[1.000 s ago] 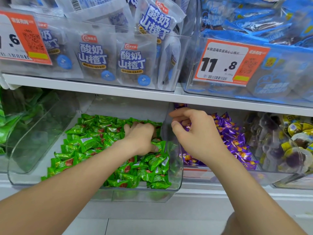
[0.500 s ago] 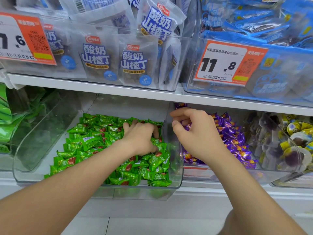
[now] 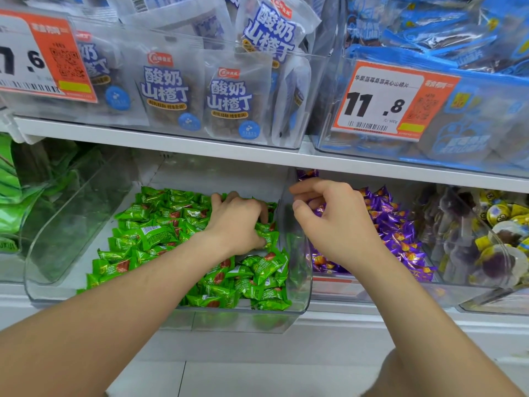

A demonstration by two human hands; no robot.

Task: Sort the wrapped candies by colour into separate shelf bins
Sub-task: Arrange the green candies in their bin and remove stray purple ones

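Note:
Green wrapped candies [image 3: 160,233] fill a clear shelf bin [image 3: 299,285]. My left hand [image 3: 237,222] lies palm down in the pile's right part, its fingers curled into the green candies and its thumb on one. To the right, purple wrapped candies [image 3: 400,230] lie in the neighbouring clear bin [image 3: 372,295]. My right hand [image 3: 332,224] hovers over the left end of the purple pile, just past the wall between the bins. Its fingers are curled, with thumb and forefinger apart. I cannot tell whether it holds a candy.
A white shelf board [image 3: 200,149] hangs close above both hands, carrying bins of white and blue snack bags and a price tag [image 3: 383,101]. Yellow and dark jelly cups [image 3: 498,233] fill the bin at far right. Green packs [image 3: 11,196] sit at far left.
Both hands stay almost where they were. The fingers of my left hand have shifted slightly among the green candies. The view has drifted a little.

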